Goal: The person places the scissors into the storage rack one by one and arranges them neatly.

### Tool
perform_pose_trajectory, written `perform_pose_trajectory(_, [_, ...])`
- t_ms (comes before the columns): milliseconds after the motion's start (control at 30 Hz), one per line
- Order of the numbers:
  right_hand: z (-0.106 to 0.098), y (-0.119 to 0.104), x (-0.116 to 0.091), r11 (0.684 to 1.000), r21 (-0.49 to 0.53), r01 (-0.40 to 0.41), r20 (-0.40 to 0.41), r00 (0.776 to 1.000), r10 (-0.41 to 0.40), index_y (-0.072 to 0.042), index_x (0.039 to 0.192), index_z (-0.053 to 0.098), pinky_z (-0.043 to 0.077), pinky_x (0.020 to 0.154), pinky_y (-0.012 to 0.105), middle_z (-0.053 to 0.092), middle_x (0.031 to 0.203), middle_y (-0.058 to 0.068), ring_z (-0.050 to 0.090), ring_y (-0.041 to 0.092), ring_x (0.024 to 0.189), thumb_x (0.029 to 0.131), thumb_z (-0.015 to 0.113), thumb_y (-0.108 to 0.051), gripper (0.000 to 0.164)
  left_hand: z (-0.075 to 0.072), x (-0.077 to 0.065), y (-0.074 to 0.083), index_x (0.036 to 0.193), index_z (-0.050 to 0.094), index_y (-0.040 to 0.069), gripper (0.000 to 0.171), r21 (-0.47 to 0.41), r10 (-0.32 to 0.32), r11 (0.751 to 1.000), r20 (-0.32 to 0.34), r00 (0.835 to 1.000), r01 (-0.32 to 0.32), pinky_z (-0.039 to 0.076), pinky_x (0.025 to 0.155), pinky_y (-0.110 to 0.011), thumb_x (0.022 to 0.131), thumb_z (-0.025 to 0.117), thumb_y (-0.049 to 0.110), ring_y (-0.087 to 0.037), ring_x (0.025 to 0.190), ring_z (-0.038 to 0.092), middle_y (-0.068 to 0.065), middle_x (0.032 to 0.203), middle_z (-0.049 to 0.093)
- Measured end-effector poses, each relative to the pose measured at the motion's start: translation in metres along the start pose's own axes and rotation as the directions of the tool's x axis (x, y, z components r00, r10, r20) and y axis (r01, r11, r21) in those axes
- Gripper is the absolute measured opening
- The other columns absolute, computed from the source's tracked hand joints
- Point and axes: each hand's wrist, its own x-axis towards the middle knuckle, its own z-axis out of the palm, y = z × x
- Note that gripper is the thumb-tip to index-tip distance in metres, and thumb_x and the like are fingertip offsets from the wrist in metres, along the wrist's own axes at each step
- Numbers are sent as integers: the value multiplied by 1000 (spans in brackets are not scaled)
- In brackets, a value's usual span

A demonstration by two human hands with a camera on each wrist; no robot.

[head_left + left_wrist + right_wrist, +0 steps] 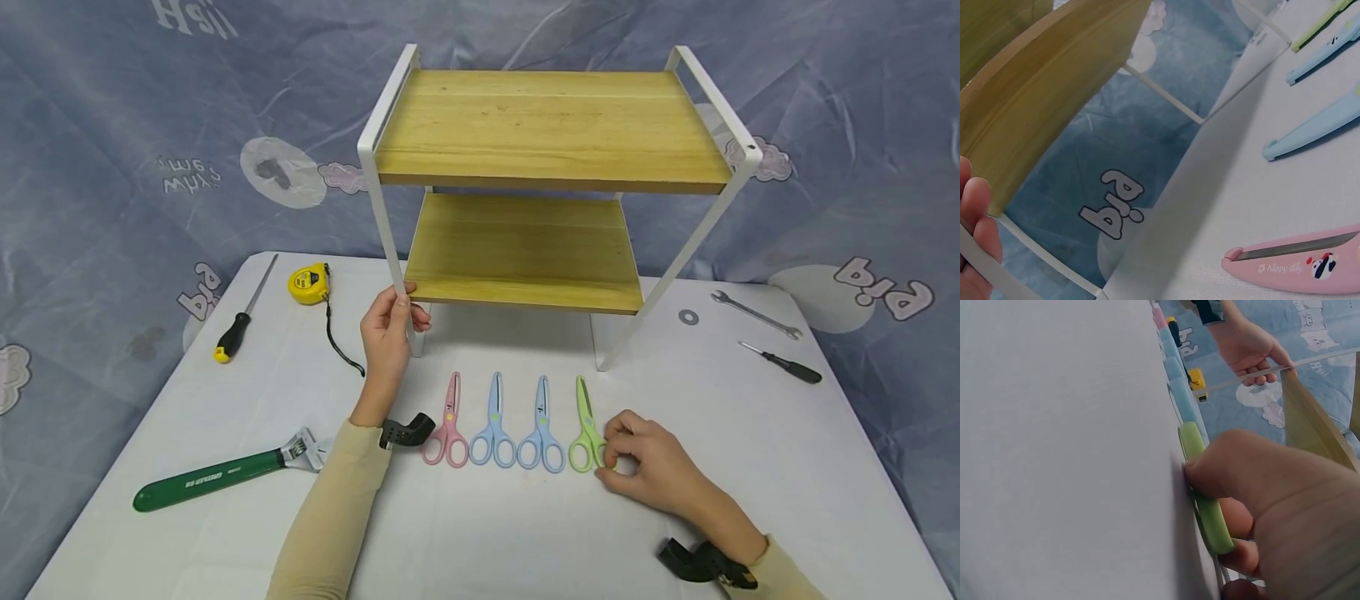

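Observation:
My left hand (386, 337) grips the front left white leg (385, 229) of a two-tier wooden shelf (551, 125), just at the lower board (525, 258). In the left wrist view its fingertips (979, 197) curl round the white bar. Down at the right, my right hand (656, 467) pinches the handle of the green scissors (587, 421); the right wrist view has the thumb on one side of the green handle (1210, 522) and fingers on the other. Two blue scissors (492, 417) and pink scissors (450, 417) lie in a row to the left of the green pair.
At the left lie a screwdriver (234, 335), a yellow tape measure (308, 284) with a black strap, and a green-handled adjustable wrench (213, 479). A washer (687, 317), a small wrench (756, 315) and another screwdriver (791, 367) lie at the right. Patterned cloth hangs behind the white table (480, 533).

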Motion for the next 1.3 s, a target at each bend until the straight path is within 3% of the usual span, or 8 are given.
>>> perform_pose_trajectory(300, [2, 1, 0, 1000, -6, -15, -1, 1000, 15, -33, 66, 55, 43, 65, 17, 54, 90, -17, 46, -1, 79, 60, 91, -21, 38, 0, 0, -1, 117, 59, -17, 29, 7, 20, 1000, 5, 1000, -20, 58, 61, -19, 107, 48, 8, -5, 62, 65, 9, 71, 66])
perform_pose_trajectory(533, [3, 3, 1, 999, 9, 33, -40, 999, -32, -34, 63, 51, 39, 66, 12, 55, 88, -15, 47, -1, 77, 60, 86, -13, 40, -1, 0, -1, 117, 59, -17, 30, 10, 20, 1000, 9, 1000, -20, 58, 61, -20, 107, 48, 9, -4, 62, 64, 9, 70, 66])
perform_pose_trajectory(700, [5, 5, -1, 999, 4, 41, -78, 996, -41, -30, 61, 50, 43, 68, 12, 63, 95, -7, 55, 3, 78, 59, 81, -10, 37, -1, -1, -1, 118, 58, -17, 31, 3, 16, 1000, 13, 1000, -16, 58, 61, -19, 107, 48, 10, -4, 62, 64, 8, 70, 66])
perform_pose_trajectory(900, [6, 5, -2, 997, 69, 25, -125, 992, -16, -25, 64, 50, 45, 69, 8, 68, 95, -3, 62, 8, 80, 60, 76, -3, 34, 0, 0, -2, 117, 57, -18, 30, -5, 9, 1000, 5, 1000, -9, 57, 61, -18, 107, 48, 9, -4, 61, 64, 8, 69, 65])
perform_pose_trajectory(1100, [7, 5, -2, 989, 150, 4, -129, 992, 15, -23, 67, 48, 36, 58, 5, 57, 81, -12, 48, -4, 68, 61, 73, 0, 34, 0, 0, -2, 116, 57, -18, 30, -5, 13, 1000, 3, 1000, -13, 57, 59, -19, 106, 47, 8, -4, 60, 64, 9, 69, 65])
perform_pose_trajectory(1200, [8, 5, -2, 984, 175, -10, -129, 991, 33, -23, 68, 49, 32, 54, 5, 50, 75, -15, 38, -6, 62, 61, 72, 1, 34, 0, -1, -2, 116, 58, -18, 29, -1, 19, 1000, 4, 1000, -19, 57, 59, -19, 106, 47, 7, -4, 60, 63, 9, 69, 65])
perform_pose_trajectory(1300, [8, 4, -2, 979, 201, -18, -138, 989, 46, -24, 71, 51, 32, 52, 5, 49, 74, -14, 38, -5, 61, 61, 72, 3, 35, 0, -1, -2, 116, 58, -17, 29, -3, 22, 1000, 5, 1000, -22, 57, 59, -18, 106, 47, 7, -4, 61, 63, 9, 69, 65])
